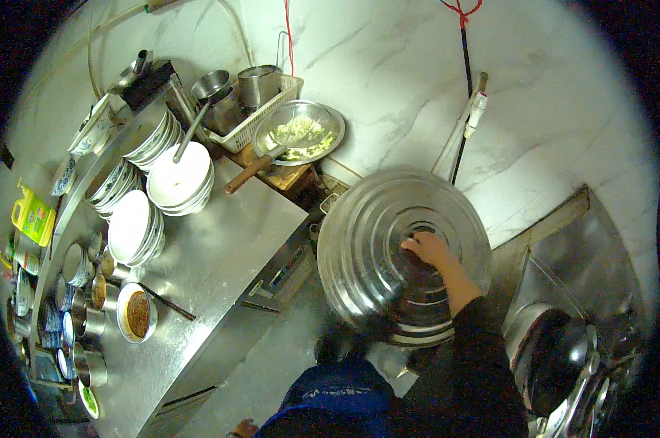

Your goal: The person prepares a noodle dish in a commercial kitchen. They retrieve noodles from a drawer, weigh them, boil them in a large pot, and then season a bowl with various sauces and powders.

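My right hand (429, 249) grips the top of a large round ribbed metal pot lid (357, 230). The knob itself is hidden under the fingers. What lies beneath the lid cannot be seen. At the bottom edge, only a bit of my left hand (245, 427) shows, low beside my dark blue clothing, and whether it holds anything is unclear. To the left of the lid runs a stainless steel counter (220, 235). On its near part stands a white bowl of brown sauce (138, 315), with dark chopsticks (171, 304) leaning out over the counter.
Stacked white bowls (179, 178) crowd the counter's far left. A metal bowl of chopped greens (330, 137) carries a wooden-handled strainer (253, 171). Metal pots (256, 85) sit in a white plastic basket (253, 123). At right is a dark wok (559, 356). Long-handled tools (464, 142) lean on the wall.
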Available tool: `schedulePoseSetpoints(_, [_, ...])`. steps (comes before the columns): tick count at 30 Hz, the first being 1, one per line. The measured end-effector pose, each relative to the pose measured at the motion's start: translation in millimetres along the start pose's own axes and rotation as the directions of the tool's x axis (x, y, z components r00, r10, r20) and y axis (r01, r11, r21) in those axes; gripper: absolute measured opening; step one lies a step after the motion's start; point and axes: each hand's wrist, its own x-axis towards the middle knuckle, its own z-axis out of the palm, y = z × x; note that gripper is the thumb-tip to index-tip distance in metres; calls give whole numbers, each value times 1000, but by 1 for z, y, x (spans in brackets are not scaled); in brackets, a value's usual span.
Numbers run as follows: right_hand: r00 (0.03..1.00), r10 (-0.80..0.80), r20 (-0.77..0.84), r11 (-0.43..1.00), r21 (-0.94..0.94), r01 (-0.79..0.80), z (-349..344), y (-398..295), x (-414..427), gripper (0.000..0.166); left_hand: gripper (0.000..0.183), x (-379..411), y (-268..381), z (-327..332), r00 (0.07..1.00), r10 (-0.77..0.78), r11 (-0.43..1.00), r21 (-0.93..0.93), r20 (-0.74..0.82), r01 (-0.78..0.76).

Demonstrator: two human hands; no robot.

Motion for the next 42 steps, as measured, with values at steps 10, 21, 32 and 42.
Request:
schedulePoseSetpoints(10, [859,403,-316,779,610,-141,-95,82,-125,49,32,119,61,-54,972,120,979,136,200,-149])
schedulePoseSetpoints(21, [489,739,-464,340,882,325,-178,259,-232,30,39,50,167,19,955,205,938,235,215,-254])
schedulePoseSetpoints(32, [242,909,-339,188,853,488,-207,389,-252,32,43,-31,173,61,992,-88,980,184,94,70])
schedulePoseSetpoints(42, [264,914,-309,202,909,363,-190,456,-262,46,47,-35,190,70,970,235,802,552,57,-227])
